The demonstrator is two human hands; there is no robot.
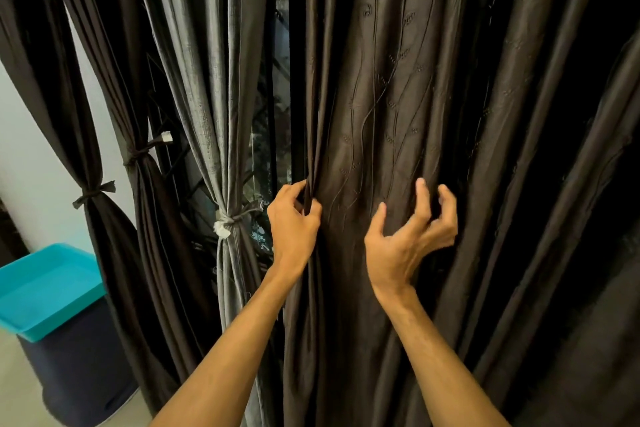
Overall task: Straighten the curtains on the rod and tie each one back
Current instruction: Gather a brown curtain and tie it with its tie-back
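Work looks well past halfway, and it now centres on the embroidered curtain [381, 97], which hangs loose and untied under both hands. The left hand [294, 222] grips this curtain's left edge, thumb and curled fingers pinched round a narrow fold of the cloth. The right hand [408, 239] is on the face of the same curtain, half open, the thumb held wide of bent, spread fingers. Its fingertips [420, 184] are at the fabric, but as far as shows they close on no fold, so I judge it is about to rake the pleats together. Just left of the embroidered curtain a strip of window [277, 107] with a dark grille shows through the gap. Left of that hangs the grey curtain [214, 80], already cinched by a grey tie [230, 218]. Further left again, two dark curtains are also bound, the nearer by one dark tie [138, 151] and the farther by another [93, 192]. A teal-lidded bin [52, 288] stands well left of the embroidered curtain, below those ties. To its right more dark drapery [554, 149] falls in loose folds with no tie visible. So three appear done. This one, and probably that cloth on its right, are left to do. The rod is out of view, so I cannot tell how straight anything hangs on it.
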